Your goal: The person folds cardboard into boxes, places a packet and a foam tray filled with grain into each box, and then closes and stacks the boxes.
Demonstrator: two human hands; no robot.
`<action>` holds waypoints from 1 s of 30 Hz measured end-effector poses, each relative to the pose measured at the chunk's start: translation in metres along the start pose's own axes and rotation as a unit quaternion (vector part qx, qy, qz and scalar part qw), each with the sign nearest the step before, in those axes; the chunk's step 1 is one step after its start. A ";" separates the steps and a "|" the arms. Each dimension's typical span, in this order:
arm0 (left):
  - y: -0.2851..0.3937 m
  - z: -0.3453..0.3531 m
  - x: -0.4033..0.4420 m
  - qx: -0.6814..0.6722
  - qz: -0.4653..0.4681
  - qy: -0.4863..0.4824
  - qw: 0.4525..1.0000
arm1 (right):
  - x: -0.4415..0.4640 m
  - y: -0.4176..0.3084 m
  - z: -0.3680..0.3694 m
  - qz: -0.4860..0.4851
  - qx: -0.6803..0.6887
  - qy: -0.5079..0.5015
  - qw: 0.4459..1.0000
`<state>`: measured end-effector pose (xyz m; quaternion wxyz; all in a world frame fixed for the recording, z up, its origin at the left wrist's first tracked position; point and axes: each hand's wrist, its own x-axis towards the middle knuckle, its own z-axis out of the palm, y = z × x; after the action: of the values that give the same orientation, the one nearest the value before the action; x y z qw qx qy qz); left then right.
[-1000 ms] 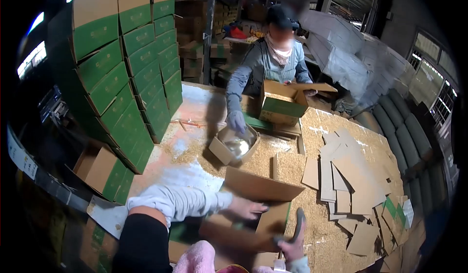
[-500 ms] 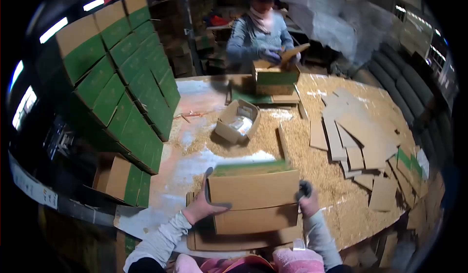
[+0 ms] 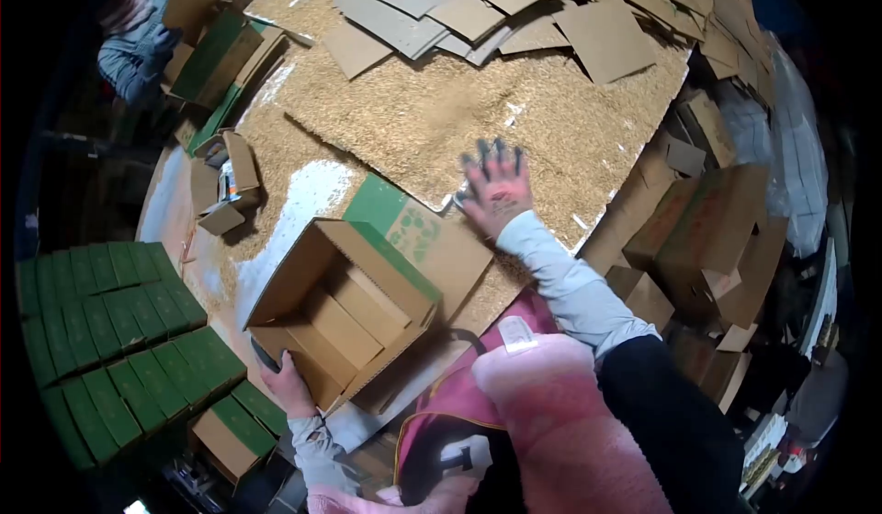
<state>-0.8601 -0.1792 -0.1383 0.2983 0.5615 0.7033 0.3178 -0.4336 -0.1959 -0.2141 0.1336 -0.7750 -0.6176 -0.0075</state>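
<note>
My left hand (image 3: 289, 387) grips the near left edge of an open cardboard box (image 3: 344, 316), with its thumb showing and some fingers hidden behind the wall. The box is tilted, and its bare brown inside and folded bottom flaps face me. Beneath it lies a flat cardboard piece (image 3: 455, 257) with a green printed panel. My right hand (image 3: 499, 188) is apart from the box, gloved fingers spread and palm down, at the near edge of a bed of loose tan husk-like bits (image 3: 404, 110). It holds nothing.
Loose cardboard sheets (image 3: 602, 41) lie at the table's far side. A small carton (image 3: 243, 169) with items inside sits to the left. Green boxes (image 3: 110, 330) are stacked at lower left. Another person (image 3: 138, 41) handles a box (image 3: 216, 55). Brown cartons (image 3: 698, 229) stand on the right.
The view has swung to the right. My right hand has let go of the box and reached onto the husk-like bits. The box has turned, so its open inside now shows.
</note>
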 end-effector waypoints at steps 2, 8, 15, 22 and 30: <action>-0.016 -0.007 -0.002 -0.051 -0.008 0.012 0.999 | -0.030 0.072 0.020 0.118 -0.067 0.016 0.991; -0.011 -0.001 -0.002 -0.034 0.000 0.024 0.999 | -0.151 0.085 0.007 0.365 0.039 0.053 0.929; 0.005 0.008 -0.009 -0.101 -0.010 0.061 0.993 | -0.131 0.073 0.038 0.490 0.477 0.329 0.651; -0.038 0.010 -0.005 -0.144 0.005 0.070 0.987 | -0.130 0.119 -0.074 0.302 0.625 0.191 0.695; 0.042 0.057 0.055 -0.013 0.010 -0.087 0.996 | -0.003 -0.034 -0.127 0.131 0.794 -0.089 0.587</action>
<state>-0.8011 -0.1118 -0.1442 0.3628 0.5902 0.6645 0.2802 -0.4479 -0.2191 -0.0857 0.6400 -0.4304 -0.2790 0.5722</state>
